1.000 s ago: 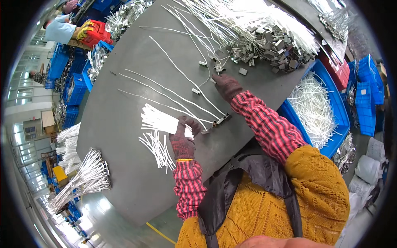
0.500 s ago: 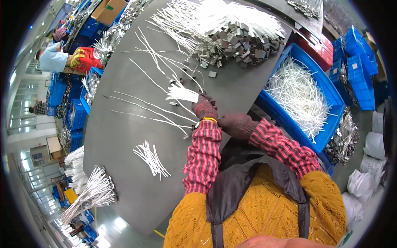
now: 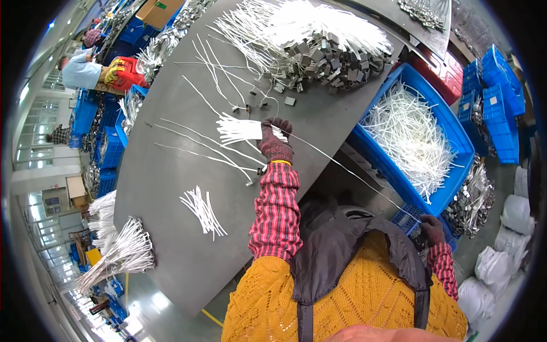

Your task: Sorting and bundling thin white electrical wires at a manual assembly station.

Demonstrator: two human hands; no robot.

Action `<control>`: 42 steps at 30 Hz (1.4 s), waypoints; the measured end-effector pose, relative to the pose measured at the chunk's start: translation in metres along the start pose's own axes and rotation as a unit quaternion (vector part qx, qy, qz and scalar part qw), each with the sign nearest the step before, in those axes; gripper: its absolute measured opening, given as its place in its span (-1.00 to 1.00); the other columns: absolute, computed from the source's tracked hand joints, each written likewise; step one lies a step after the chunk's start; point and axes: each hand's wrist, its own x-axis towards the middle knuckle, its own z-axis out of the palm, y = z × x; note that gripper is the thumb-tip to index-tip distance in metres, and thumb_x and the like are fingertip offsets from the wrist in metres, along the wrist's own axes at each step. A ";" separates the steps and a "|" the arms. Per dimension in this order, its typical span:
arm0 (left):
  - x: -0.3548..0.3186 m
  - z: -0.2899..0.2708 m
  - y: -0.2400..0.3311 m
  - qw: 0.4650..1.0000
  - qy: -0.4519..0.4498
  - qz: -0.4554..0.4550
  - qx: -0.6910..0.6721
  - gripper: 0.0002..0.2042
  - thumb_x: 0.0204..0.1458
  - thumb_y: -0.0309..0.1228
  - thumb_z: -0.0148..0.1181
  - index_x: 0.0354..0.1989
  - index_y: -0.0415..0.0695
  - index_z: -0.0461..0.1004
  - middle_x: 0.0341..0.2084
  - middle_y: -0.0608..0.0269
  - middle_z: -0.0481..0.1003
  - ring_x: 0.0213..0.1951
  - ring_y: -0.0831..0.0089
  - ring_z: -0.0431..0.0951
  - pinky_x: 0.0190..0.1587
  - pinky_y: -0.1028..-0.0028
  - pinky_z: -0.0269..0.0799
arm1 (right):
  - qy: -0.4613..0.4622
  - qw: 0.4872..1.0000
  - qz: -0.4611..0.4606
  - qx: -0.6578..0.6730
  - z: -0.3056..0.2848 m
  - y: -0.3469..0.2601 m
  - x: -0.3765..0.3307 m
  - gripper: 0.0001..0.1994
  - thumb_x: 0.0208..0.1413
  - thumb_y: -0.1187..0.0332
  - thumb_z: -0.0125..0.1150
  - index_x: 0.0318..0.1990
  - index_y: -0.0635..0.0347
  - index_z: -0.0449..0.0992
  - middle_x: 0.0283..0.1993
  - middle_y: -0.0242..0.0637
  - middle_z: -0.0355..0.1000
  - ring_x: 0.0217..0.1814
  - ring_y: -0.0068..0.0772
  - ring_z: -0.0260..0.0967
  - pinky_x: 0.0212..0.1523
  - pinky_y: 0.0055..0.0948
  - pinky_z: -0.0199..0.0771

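Observation:
My left hand [image 3: 276, 143], in a dark knitted glove, is closed around a bundle of short white wires [image 3: 239, 130] over the grey table [image 3: 171, 188]. Down at the lower right, my right hand [image 3: 433, 229] pinches one end of a long thin white wire [image 3: 347, 169]. That wire runs taut across the table edge to my left hand. Several long loose wires [image 3: 208, 149] with small dark blocks at their ends lie left of the bundle. A smaller group of short white wires [image 3: 204, 214] rests nearer to me.
A large pile of white wires with square grey metal blocks [image 3: 327, 60] covers the table's far side. Right of the table stands a blue bin [image 3: 373, 105] full of white wires. Bundled wires [image 3: 128, 248] hang over the left edge. Another person [image 3: 85, 71] works at far left.
My right hand has moved from beside my left hand down to the right, drawing the long wire out. My left hand has shifted slightly up and left with the bundle.

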 end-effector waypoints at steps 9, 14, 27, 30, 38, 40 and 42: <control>-0.008 -0.007 0.029 0.998 0.039 0.035 0.022 -0.79 0.20 -0.21 0.15 -0.18 -0.09 0.46 -0.36 0.20 0.56 -0.36 0.19 0.60 -0.23 0.19 0.58 | 0.004 0.999 -0.018 0.030 0.011 -0.009 0.000 -0.67 -0.05 0.48 0.22 -0.05 0.24 0.57 -0.40 -0.36 0.49 -0.57 -0.56 0.32 -0.57 -0.50 0.35; -0.031 -0.024 0.034 0.994 -0.097 -0.051 0.005 -0.83 0.20 -0.29 0.14 -0.22 -0.15 0.44 -0.38 0.16 0.54 -0.37 0.20 0.58 -0.29 0.22 0.56 | -0.095 0.992 -0.081 0.015 0.084 -0.085 0.005 -0.63 0.06 0.44 0.19 0.06 0.24 0.53 -0.29 -0.33 0.50 -0.45 -0.53 0.38 -0.48 -0.49 0.40; -0.075 -0.062 0.071 0.965 -0.011 0.065 0.255 -0.73 0.16 -0.28 0.23 -0.20 -0.29 0.55 -0.36 0.15 0.60 -0.35 0.34 0.61 -0.33 0.38 0.53 | -0.310 0.897 -0.315 -0.010 0.461 -0.339 -0.042 -0.53 0.20 0.38 0.20 0.26 0.20 0.30 -0.14 -0.11 0.55 -0.14 -0.25 0.53 -0.16 -0.35 0.56; -0.059 -0.085 0.107 0.907 0.048 0.135 0.397 -0.76 0.19 -0.30 0.13 -0.32 -0.26 0.54 -0.49 0.17 0.57 -0.50 0.39 0.57 -0.52 0.43 0.47 | -0.275 0.832 -0.453 -0.167 0.470 -0.343 -0.005 -0.43 0.15 0.23 0.28 0.29 0.18 0.28 -0.05 -0.05 0.55 -0.05 -0.16 0.53 -0.03 -0.24 0.54; -0.058 -0.080 0.143 0.996 -0.063 -0.003 0.057 -0.87 0.13 -0.50 0.16 -0.31 -0.34 0.45 -0.55 0.14 0.45 -0.59 0.38 0.46 -0.61 0.44 0.36 | -0.101 0.805 -0.530 -0.248 0.487 -0.377 0.060 -0.56 0.05 0.23 0.34 0.10 0.15 0.53 -0.22 -0.14 0.54 -0.22 -0.33 0.51 -0.24 -0.33 0.56; -0.057 -0.060 0.125 0.990 -0.053 0.011 0.127 -0.86 0.13 -0.49 0.18 -0.28 -0.36 0.47 -0.54 0.14 0.47 -0.57 0.39 0.48 -0.58 0.46 0.35 | -0.352 0.919 -0.176 -0.002 0.449 -0.370 0.026 -0.64 0.08 0.21 0.28 -0.01 0.22 0.61 -0.31 -0.23 0.59 -0.43 -0.43 0.53 -0.47 -0.46 0.54; -0.055 -0.041 0.100 0.982 -0.060 -0.061 0.170 -0.86 0.13 -0.47 0.18 -0.30 -0.34 0.50 -0.53 0.14 0.50 -0.56 0.38 0.50 -0.57 0.43 0.39 | -0.394 0.906 -0.144 0.054 0.416 -0.364 -0.014 -0.67 0.09 0.21 0.24 -0.07 0.21 0.62 -0.46 -0.34 0.54 -0.65 -0.62 0.37 -0.73 -0.61 0.26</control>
